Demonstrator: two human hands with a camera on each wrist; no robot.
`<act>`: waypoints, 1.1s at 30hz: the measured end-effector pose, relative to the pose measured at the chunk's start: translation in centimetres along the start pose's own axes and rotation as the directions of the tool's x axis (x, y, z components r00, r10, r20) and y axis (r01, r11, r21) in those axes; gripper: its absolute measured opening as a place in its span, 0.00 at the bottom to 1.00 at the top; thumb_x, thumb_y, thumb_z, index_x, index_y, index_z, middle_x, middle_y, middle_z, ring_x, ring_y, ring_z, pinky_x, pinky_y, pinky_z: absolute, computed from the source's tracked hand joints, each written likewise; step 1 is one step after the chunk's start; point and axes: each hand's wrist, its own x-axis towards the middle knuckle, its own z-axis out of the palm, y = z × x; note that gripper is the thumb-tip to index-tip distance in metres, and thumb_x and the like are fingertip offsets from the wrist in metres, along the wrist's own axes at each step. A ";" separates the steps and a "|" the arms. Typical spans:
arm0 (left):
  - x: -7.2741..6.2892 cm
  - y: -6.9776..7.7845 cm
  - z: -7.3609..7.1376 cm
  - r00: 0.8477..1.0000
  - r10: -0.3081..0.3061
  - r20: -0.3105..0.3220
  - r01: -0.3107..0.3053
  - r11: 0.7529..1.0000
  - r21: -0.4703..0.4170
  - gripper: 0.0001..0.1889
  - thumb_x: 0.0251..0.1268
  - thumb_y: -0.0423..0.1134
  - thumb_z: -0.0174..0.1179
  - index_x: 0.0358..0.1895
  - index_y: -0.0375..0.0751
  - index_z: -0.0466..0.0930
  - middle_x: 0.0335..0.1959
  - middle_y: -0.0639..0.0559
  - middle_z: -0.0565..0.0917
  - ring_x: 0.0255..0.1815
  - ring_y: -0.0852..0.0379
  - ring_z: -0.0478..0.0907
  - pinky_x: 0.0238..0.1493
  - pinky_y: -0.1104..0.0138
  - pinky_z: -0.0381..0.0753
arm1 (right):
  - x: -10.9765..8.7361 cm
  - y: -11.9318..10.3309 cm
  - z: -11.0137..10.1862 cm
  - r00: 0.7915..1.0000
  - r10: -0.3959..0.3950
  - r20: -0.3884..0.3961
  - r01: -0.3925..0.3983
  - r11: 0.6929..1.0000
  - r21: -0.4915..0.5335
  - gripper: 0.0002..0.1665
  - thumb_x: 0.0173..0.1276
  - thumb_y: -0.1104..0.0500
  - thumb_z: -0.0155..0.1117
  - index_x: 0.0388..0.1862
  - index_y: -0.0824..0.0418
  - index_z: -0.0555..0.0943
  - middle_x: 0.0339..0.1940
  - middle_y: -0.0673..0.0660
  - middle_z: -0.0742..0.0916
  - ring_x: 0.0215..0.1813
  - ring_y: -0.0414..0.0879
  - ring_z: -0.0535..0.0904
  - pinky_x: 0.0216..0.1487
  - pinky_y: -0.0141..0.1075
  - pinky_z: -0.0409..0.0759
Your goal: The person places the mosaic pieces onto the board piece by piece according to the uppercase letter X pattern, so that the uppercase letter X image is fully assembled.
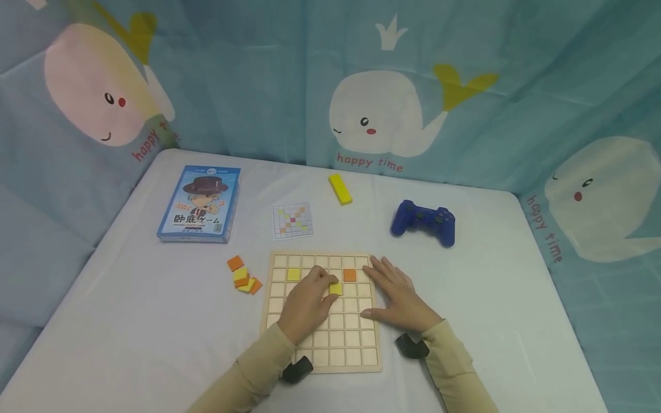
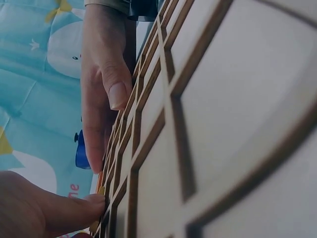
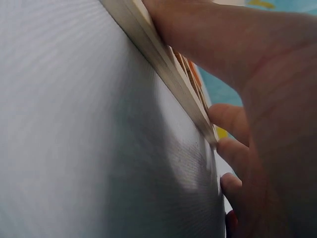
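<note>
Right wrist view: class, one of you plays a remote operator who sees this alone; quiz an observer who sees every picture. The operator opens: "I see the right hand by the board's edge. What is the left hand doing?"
Observer: The left hand is pinching a yellow tile at the gridded wooden board.
Operator: Are any tiles off the board?
Observer: Yes, a cluster of loose orange and yellow tiles lies on the table to the person's left of the board.
Operator: Is there a pattern to look at?
Observer: A small grid-pattern card lies beyond the board's far edge, with a red square near its centre.
</note>
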 end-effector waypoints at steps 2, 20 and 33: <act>0.0 0.0 0.0 1.000 -0.003 0.004 0.003 1.000 -0.003 0.14 0.54 0.35 0.69 0.46 0.41 0.82 0.41 0.53 0.75 0.27 0.63 0.69 0.27 0.74 0.72 | 0.0 0.1 0.0 1.000 0.002 0.005 -0.002 1.000 -0.006 0.55 0.54 0.34 0.69 0.76 0.49 0.57 0.79 0.51 0.53 0.79 0.53 0.41 0.74 0.54 0.41; -0.3 0.6 -0.3 1.000 -0.004 0.026 0.004 1.000 0.028 0.16 0.56 0.38 0.69 0.49 0.42 0.81 0.40 0.53 0.73 0.27 0.64 0.66 0.27 0.74 0.70 | -0.1 0.3 0.2 1.000 -0.017 -0.024 0.017 1.000 -0.006 0.55 0.54 0.34 0.69 0.76 0.49 0.57 0.79 0.52 0.54 0.79 0.54 0.42 0.73 0.56 0.42; -3.1 -1.8 -6.2 0.931 -0.238 -0.276 0.276 0.955 0.107 0.17 0.54 0.38 0.70 0.46 0.35 0.81 0.41 0.39 0.76 0.36 0.45 0.74 0.29 0.58 0.76 | -0.2 0.5 0.4 0.999 -0.028 -0.023 0.028 1.000 -0.010 0.56 0.54 0.32 0.67 0.76 0.48 0.56 0.79 0.51 0.53 0.79 0.53 0.41 0.73 0.55 0.42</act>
